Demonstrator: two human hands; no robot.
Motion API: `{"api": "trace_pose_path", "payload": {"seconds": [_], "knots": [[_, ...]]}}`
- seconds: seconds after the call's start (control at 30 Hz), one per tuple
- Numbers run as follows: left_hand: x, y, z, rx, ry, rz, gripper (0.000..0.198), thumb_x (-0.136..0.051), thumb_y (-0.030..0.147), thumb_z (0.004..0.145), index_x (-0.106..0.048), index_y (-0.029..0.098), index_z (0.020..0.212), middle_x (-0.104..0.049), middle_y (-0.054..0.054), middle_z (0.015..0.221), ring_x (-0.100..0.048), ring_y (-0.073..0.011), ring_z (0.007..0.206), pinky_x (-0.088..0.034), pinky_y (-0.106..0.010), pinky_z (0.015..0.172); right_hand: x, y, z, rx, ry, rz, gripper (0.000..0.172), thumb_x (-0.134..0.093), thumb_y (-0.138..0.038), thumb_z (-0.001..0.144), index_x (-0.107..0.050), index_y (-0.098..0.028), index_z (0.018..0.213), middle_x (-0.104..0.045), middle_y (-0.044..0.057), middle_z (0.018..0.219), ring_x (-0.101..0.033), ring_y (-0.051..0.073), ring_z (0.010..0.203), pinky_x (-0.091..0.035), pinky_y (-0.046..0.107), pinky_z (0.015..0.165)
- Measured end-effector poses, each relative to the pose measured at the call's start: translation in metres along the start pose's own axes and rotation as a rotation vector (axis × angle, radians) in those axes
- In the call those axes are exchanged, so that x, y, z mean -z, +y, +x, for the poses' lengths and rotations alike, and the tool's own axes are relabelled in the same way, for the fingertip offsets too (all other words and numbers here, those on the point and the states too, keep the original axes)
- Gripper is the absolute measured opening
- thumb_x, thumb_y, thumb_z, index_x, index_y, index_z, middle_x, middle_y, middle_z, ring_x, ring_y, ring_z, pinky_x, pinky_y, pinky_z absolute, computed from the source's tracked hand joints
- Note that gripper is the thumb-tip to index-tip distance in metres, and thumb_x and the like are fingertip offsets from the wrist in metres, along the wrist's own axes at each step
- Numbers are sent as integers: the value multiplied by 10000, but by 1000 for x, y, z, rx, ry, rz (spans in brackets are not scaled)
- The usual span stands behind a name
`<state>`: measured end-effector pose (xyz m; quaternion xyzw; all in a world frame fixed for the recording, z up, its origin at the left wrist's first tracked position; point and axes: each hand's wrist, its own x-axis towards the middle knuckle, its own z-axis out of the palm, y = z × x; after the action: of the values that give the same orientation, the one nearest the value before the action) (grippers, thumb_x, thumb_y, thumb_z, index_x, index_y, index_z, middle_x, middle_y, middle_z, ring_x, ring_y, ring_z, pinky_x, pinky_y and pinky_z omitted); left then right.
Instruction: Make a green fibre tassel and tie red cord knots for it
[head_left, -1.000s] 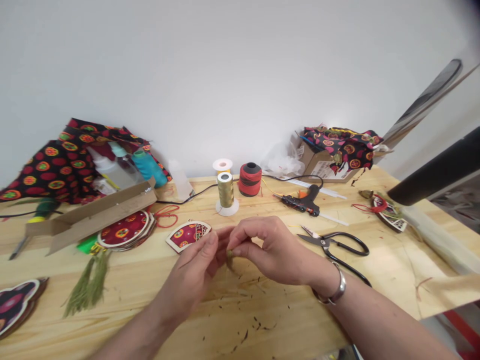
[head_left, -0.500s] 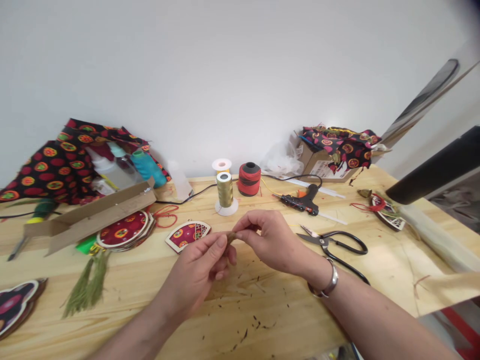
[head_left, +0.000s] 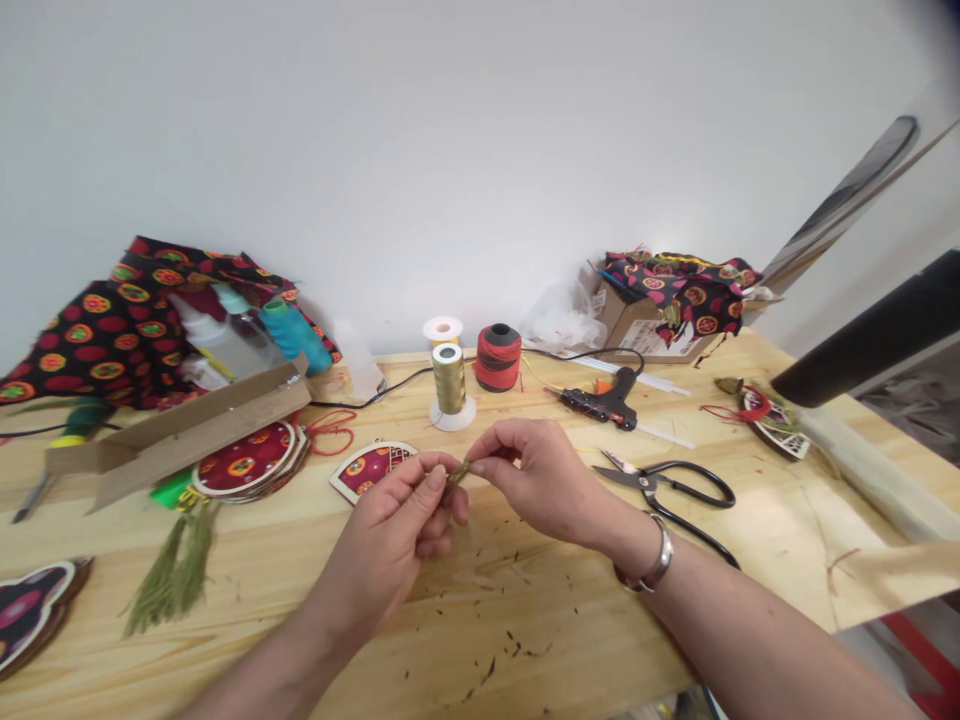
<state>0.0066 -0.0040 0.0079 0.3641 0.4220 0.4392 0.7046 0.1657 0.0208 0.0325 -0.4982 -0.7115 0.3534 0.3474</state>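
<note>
Between its thumb and fingers my left hand [head_left: 401, 510] pinches a small olive-gold piece of thread [head_left: 456, 476], mostly covered by the fingers. My right hand [head_left: 529, 470] is closed in a pinch at its upper right end, thumb and index finger together. A fan-shaped wooden ornament [head_left: 360, 480] with red patterned fabric lies just behind my left hand, partly hidden by it. Beyond both hands stands a spool of olive-gold thread [head_left: 450, 380]. Black-handled scissors [head_left: 651, 482] lie to the right of my right hand.
A red thread cone [head_left: 498, 358] and a glue gun [head_left: 609, 400] are at the back. Left are a cardboard tray [head_left: 202, 432], stacked round ornaments [head_left: 251, 462] and a green tassel [head_left: 176, 570]. A fabric-topped box [head_left: 652, 325] stands back right. Dark scraps litter the front.
My left hand has shifted slightly left and down, so more of the olive-gold thread shows between the hands. The right hand stays nearly in place, still pinching.
</note>
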Motion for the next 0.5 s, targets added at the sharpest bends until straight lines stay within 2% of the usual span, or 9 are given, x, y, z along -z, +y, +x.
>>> {"api": "trace_pose_path", "payload": {"seconds": [0.5], "knots": [[2, 0, -2, -27, 0, -5, 126, -563, 289, 833, -595, 177, 881, -586, 3, 602, -288, -36, 441, -247, -150, 433, -1, 1, 0, 13, 6, 9, 124, -578, -97, 729, -687, -157, 724, -691, 12, 672, -571, 100, 595, -423, 208, 571]]}}
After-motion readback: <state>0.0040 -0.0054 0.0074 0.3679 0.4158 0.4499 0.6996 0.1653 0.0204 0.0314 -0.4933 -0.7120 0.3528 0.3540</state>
